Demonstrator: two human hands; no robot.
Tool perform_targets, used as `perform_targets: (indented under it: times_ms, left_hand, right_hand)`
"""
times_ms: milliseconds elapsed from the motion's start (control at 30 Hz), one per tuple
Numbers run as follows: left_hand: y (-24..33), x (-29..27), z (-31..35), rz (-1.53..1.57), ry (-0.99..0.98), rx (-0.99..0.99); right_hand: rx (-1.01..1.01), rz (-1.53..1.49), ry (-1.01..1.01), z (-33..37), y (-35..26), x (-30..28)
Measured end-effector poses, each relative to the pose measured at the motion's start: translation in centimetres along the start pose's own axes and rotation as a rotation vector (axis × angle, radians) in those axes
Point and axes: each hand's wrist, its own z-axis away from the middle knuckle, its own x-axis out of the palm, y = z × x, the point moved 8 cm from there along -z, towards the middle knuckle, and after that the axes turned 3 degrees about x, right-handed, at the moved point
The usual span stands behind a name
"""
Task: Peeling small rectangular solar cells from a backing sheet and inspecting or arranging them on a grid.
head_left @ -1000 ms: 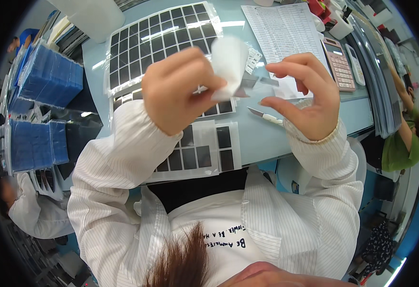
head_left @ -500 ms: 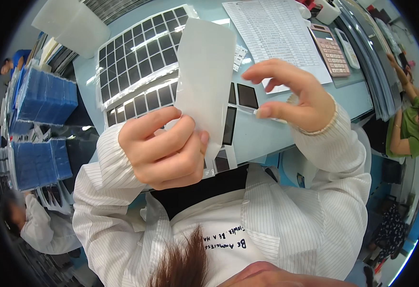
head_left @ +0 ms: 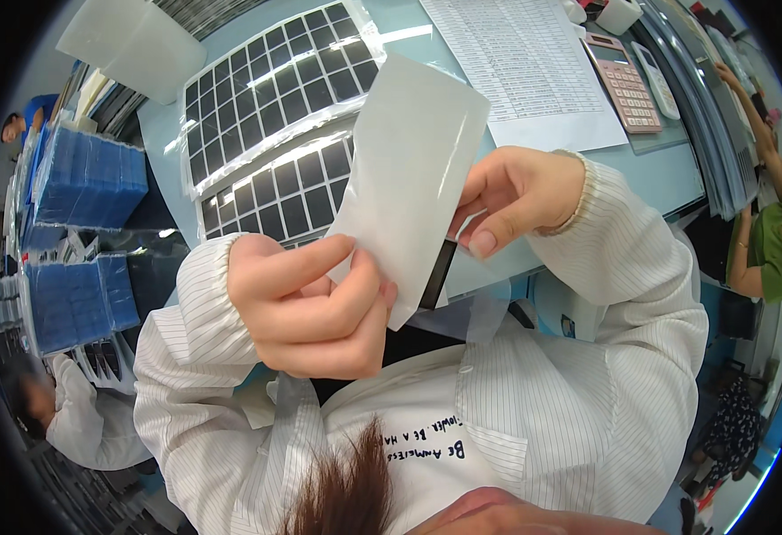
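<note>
My left hand [head_left: 315, 308] pinches the lower left part of a glossy white strip of sheet [head_left: 413, 160], which stands tilted in front of me. Curled at the strip's right edge is my right hand [head_left: 520, 196], its thumb bent towards the fingers. Some of those fingertips pass behind the strip, so what they pinch is hidden. A narrow dark rectangular piece [head_left: 441, 275] shows past the strip's lower right edge, just below the right thumb. Behind the strip on the left lie two sheets, an upper one [head_left: 270, 85] and a nearer one [head_left: 284, 192], bearing rows of dark rectangles.
A printed paper list [head_left: 533, 80] lies at the back right, beside a pink calculator [head_left: 624, 85] and a white handheld device [head_left: 657, 80]. A white translucent bin [head_left: 132, 53] stands back left. Blue stacks [head_left: 87, 183] are at the left. Other people sit at both sides.
My right hand has come down and left to the strip's edge, and its spread fingers have curled. The strip has tilted and moved right, covering dark pieces seen behind it before.
</note>
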Motion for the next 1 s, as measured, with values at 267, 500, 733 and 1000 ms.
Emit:
perform_targets:
  times_ms: [267, 500, 733, 1000]
  left_hand:
    - [0.7, -0.9, -0.1, 0.002, 0.047, 0.044]
    - [0.4, -0.5, -0.4, 0.033, -0.049, 0.053]
    - [-2.9, 0.4, -1.0, 0.040, -0.188, -0.270]
    - [-14.2, 6.3, 3.8, 0.704, 0.249, -1.461]
  right_hand:
    - [0.052, -0.004, -0.015, 0.2, -0.4, 1.4]
    - [0.068, -0.044, 0.107, 1.0, 0.3, -0.6]
    - [-0.160, 0.008, 0.337, 4.2, -1.2, -5.4]
    - [-0.469, -0.215, 0.653, 11.6, 1.1, -11.5]
